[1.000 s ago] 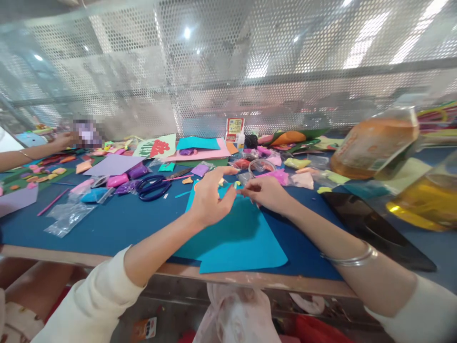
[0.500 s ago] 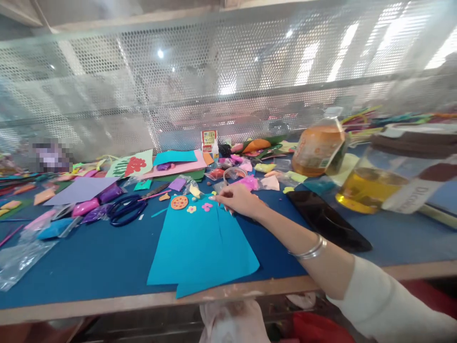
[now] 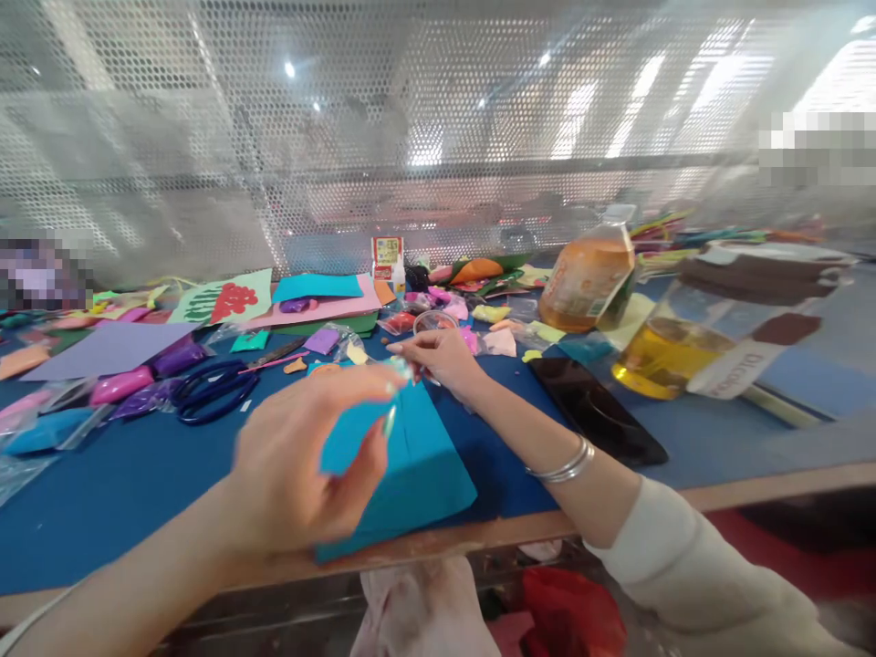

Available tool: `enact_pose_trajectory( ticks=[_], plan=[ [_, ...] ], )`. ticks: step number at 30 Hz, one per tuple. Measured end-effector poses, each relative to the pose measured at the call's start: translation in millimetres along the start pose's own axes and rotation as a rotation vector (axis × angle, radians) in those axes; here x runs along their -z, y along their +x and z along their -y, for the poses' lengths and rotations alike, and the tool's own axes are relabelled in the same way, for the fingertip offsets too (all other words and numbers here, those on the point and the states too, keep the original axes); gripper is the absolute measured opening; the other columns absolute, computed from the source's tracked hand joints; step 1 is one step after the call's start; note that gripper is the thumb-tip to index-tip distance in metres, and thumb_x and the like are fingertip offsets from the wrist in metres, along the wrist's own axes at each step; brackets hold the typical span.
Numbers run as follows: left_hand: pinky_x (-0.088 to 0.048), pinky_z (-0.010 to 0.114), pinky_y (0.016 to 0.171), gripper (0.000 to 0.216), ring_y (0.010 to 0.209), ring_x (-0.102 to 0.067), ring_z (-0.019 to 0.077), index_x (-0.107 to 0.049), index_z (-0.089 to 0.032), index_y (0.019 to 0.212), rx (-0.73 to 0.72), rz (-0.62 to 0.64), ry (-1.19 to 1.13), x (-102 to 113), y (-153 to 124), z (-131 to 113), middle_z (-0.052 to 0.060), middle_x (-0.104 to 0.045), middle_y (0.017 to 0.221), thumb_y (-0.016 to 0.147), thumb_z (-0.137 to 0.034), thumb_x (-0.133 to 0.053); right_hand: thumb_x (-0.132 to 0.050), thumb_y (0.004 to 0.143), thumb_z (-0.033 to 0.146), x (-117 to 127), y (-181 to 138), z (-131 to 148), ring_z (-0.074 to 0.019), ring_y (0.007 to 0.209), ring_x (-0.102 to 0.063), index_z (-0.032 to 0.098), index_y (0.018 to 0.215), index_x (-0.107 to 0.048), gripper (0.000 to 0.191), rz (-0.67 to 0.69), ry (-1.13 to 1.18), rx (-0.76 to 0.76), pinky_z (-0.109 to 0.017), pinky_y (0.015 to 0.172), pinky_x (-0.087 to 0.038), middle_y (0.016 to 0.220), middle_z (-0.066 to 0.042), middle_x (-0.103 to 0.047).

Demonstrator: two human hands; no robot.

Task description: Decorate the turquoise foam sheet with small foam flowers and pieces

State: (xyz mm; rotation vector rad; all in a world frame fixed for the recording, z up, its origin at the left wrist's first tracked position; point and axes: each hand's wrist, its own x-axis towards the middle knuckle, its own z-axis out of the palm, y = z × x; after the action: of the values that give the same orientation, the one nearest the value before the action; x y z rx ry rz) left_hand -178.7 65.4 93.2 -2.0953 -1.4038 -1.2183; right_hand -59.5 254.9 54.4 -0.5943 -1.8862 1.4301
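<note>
Scissors (image 3: 209, 391) lie far left on the worktop (image 3: 102, 493). Left hand (image 3: 301, 465), blurred and raised, fingers spread and holding nothing, hovers over the teal sheet (image 3: 411, 465). Right hand (image 3: 442, 358) rests at the sheet's far edge, fingertips pinched; on what, I cannot tell.

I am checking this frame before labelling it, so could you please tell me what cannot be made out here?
- Head view: the left hand is motion-blurred; whether it holds anything is unclear.
- Head view: much of the teal paper sheet is hidden by that hand.
- Head view: what the right hand pinches is too small to tell.
- Head view: the jar label is too blurred to read.
</note>
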Motion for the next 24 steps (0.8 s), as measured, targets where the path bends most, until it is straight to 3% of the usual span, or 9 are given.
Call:
enact_pose_trajectory(
  ticks=[2, 4, 10, 14, 18, 20, 21, 23, 24],
  plan=[
    [-0.056, 0.035, 0.077, 0.041, 0.095, -0.064, 0.0229, -0.045, -0.025, 0.118, -0.076, 0.049, 0.134, -20, 21, 20, 0.005, -0.065, 0.109, 0.080, -0.026, -0.058, -0.067, 0.064, 0.052, -2, 1, 3, -0.0075, 0.034, -0.047, 0.015, 0.060, -0.062, 0.038, -0.016, 0.132, -0.060, -0.018, 0.031, -0.027, 0.042, 0.002, -0.053],
    [-0.056, 0.035, 0.070, 0.044, 0.091, -0.065, 0.0253, -0.044, -0.019, 0.116, 0.013, 0.067, 0.183, -38, 34, 36, 0.010, -0.064, 0.108, 0.079, -0.034, -0.060, -0.068, 0.062, 0.055, -4, -1, 6, -0.0077, 0.034, -0.048, 0.014, 0.060, -0.062, 0.041, 0.011, 0.234, -0.102, -0.018, 0.029, -0.022, 0.042, 0.001, -0.055],
    [-0.054, 0.024, 0.059, 0.020, 0.070, -0.068, 0.0160, -0.061, -0.018, 0.090, 0.226, 0.091, -0.141, -64, 32, 52, 0.002, -0.072, 0.081, 0.078, -0.034, -0.063, -0.075, 0.058, 0.047, -2, -7, 10, -0.0071, 0.037, -0.052, 0.011, 0.059, -0.064, 0.038, 0.265, 0.333, -0.193, -0.016, 0.028, -0.015, 0.051, -0.004, -0.064],
    [-0.051, 0.021, 0.054, 0.019, 0.065, -0.068, 0.0150, -0.069, -0.020, 0.085, 0.116, 0.098, -0.028, -62, 20, 59, 0.001, -0.073, 0.076, 0.081, -0.036, -0.059, -0.072, 0.061, 0.052, -1, -12, 10, -0.0138, 0.052, -0.063, 0.009, 0.066, -0.066, 0.043, 0.422, 0.288, -0.240, -0.016, 0.031, -0.025, 0.065, -0.009, -0.069],
    [-0.052, 0.021, 0.064, 0.020, 0.070, -0.068, 0.0143, -0.070, -0.019, 0.085, -0.088, 0.030, 0.058, -60, 16, 68, 0.002, -0.073, 0.080, 0.086, -0.032, -0.054, -0.062, 0.068, 0.059, 4, -12, 12, -0.0210, 0.071, -0.067, 0.011, 0.083, -0.067, 0.051, 0.488, 0.210, -0.195, -0.020, 0.039, -0.038, 0.082, -0.012, -0.070],
    [-0.051, 0.021, 0.062, 0.018, 0.066, -0.067, 0.0135, -0.069, -0.019, 0.083, -0.065, -0.053, 0.111, -58, 18, 69, 0.002, -0.073, 0.077, 0.084, -0.031, -0.056, -0.057, 0.073, 0.058, 16, -7, 11, -0.0212, 0.070, -0.066, 0.012, 0.085, -0.069, 0.048, 0.296, 0.028, -0.076, -0.024, 0.046, -0.043, 0.079, -0.011, -0.069],
    [-0.050, 0.020, 0.060, 0.017, 0.062, -0.066, 0.0128, -0.069, -0.018, 0.080, -0.018, -0.095, 0.126, -56, 19, 70, 0.001, -0.072, 0.073, 0.083, -0.031, -0.058, -0.057, 0.074, 0.054, 26, -4, 9, -0.0208, 0.066, -0.065, 0.013, 0.081, -0.070, 0.044, 0.097, -0.123, 0.010, -0.026, 0.048, -0.045, 0.074, -0.010, -0.068],
    [-0.048, 0.019, 0.055, 0.017, 0.055, -0.063, 0.0110, -0.067, -0.018, 0.075, 0.098, -0.152, 0.125, -54, 20, 73, -0.001, -0.070, 0.065, 0.080, -0.032, -0.061, -0.060, 0.074, 0.038, 47, 2, 4, -0.0230, 0.079, -0.064, 0.014, 0.090, -0.071, 0.030, -0.299, -0.465, 0.198, -0.033, 0.067, -0.049, 0.081, -0.009, -0.069],
    [-0.047, 0.018, 0.053, 0.017, 0.052, -0.062, 0.0102, -0.067, -0.017, 0.072, 0.139, -0.155, 0.112, -53, 20, 76, -0.001, -0.069, 0.063, 0.079, -0.033, -0.063, -0.059, 0.073, 0.028, 57, 5, 2, -0.0241, 0.089, -0.062, 0.016, 0.093, -0.071, 0.025, -0.354, -0.600, 0.267, -0.035, 0.076, -0.048, 0.090, -0.009, -0.068]
  ],
)
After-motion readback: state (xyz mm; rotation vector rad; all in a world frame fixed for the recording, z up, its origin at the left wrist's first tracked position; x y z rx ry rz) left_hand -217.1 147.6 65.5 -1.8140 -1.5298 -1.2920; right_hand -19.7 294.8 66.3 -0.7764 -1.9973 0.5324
